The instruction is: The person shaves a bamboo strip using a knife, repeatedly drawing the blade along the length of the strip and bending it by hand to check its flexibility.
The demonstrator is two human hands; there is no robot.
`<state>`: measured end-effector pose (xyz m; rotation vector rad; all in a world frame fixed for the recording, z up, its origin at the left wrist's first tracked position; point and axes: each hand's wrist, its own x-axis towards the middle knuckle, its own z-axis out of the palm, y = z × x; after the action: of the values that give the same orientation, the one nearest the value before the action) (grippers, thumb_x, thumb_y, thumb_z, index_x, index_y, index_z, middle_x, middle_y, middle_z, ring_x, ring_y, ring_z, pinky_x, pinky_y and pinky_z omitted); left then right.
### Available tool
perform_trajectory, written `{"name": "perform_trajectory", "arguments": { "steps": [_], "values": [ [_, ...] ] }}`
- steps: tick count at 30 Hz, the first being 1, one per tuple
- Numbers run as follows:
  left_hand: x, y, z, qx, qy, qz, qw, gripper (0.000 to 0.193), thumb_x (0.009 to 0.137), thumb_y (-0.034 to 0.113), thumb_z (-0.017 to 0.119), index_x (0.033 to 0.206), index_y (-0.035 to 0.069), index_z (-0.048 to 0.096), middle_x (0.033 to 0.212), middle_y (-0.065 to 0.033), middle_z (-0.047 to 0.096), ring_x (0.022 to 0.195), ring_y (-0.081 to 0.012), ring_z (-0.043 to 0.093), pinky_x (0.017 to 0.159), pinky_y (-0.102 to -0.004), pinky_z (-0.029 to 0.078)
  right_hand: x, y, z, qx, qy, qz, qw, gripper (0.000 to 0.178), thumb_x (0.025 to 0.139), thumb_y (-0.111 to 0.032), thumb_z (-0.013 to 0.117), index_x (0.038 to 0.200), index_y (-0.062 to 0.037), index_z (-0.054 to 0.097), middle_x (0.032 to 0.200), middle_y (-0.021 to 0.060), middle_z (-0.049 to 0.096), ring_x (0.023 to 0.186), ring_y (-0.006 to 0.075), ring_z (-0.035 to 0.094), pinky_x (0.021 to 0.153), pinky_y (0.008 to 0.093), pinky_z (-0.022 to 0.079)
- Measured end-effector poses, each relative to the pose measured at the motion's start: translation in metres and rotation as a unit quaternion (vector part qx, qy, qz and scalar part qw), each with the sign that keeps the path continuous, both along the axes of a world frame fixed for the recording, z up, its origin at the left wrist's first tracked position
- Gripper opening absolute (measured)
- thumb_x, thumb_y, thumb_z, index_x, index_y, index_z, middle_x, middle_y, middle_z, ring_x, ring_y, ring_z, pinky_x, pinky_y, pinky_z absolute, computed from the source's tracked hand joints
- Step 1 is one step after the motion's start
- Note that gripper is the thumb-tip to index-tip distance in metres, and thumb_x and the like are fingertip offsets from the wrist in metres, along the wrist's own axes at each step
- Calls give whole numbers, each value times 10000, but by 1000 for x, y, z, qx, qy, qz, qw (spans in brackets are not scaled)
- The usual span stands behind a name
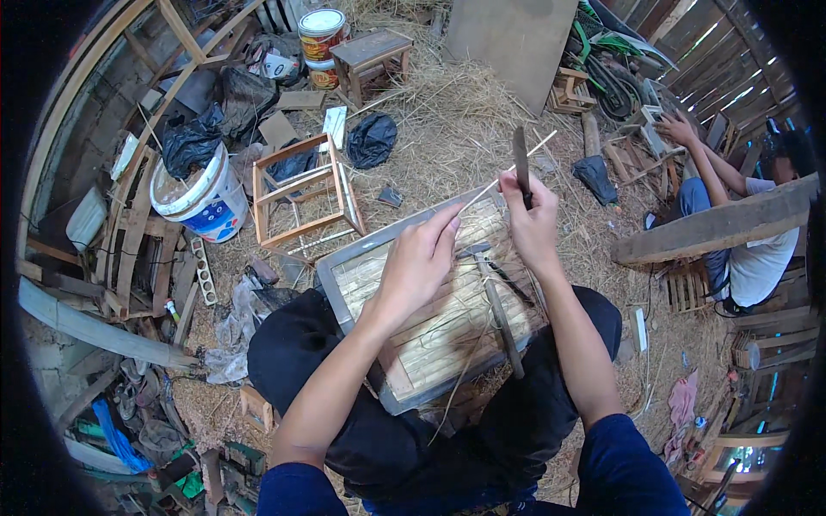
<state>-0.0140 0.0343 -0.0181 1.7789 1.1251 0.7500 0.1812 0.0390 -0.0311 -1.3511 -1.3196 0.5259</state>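
Observation:
My left hand (420, 258) is closed, pinching the lower end of a thin pale strip (478, 196) that looks like bamboo or wood. The strip slants up to the right, past my right hand (533, 222). That hand is wrapped round a knife (520, 155), whose dark blade points away from me; its fingers are also at the strip. Below both hands, a grey-framed panel (366, 254) of pale slats rests across my lap. A hammer (497, 314) lies on it, its head near the middle, among loose thin fibres.
A wooden frame (297, 232), a white bucket (202, 198) and a small stool (372, 52) stand at left and beyond. Straw (465, 103) covers the floor. At right, another person (714, 181) sits behind a thick wooden beam (714, 225); a green motorcycle (611, 73) stands farther back.

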Motion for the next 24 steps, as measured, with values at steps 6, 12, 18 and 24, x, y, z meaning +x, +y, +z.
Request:
{"name": "perform_trajectory", "arguments": {
  "steps": [6,12,18,24],
  "values": [
    [1,-1,6,49,6,32,998,312,1032,184,534,1261,8,651,683,-167,609,611,-201,599,632,-369,479,-3,-2,4,0,10,-20,1000,296,1035,-249,615,883,4,633,675,-35,467,642,65,399,566,271,327],
    [-7,6,3,27,-6,73,997,304,1050,194,511,1239,3,652,646,-164,610,586,-225,598,607,-377,472,13,0,-2,26,63,-86,994,301,1054,-301,580,861,-71,569,688,-73,460,600,25,382,522,236,279],
    [-13,10,4,-42,-115,109,986,298,1081,224,467,1185,-4,627,729,-4,540,683,-77,496,631,-250,406,14,-4,8,-49,-13,-39,998,259,1020,-265,620,974,-10,637,727,-8,564,651,91,483,583,281,397],
    [-4,1,-8,-19,-74,26,997,257,1053,170,498,1172,-14,631,725,-86,596,669,-164,577,640,-330,457,-22,-17,8,-78,-102,98,987,311,957,-295,674,1133,-53,588,865,155,698,790,292,699,685,384,526]
  ]
}}
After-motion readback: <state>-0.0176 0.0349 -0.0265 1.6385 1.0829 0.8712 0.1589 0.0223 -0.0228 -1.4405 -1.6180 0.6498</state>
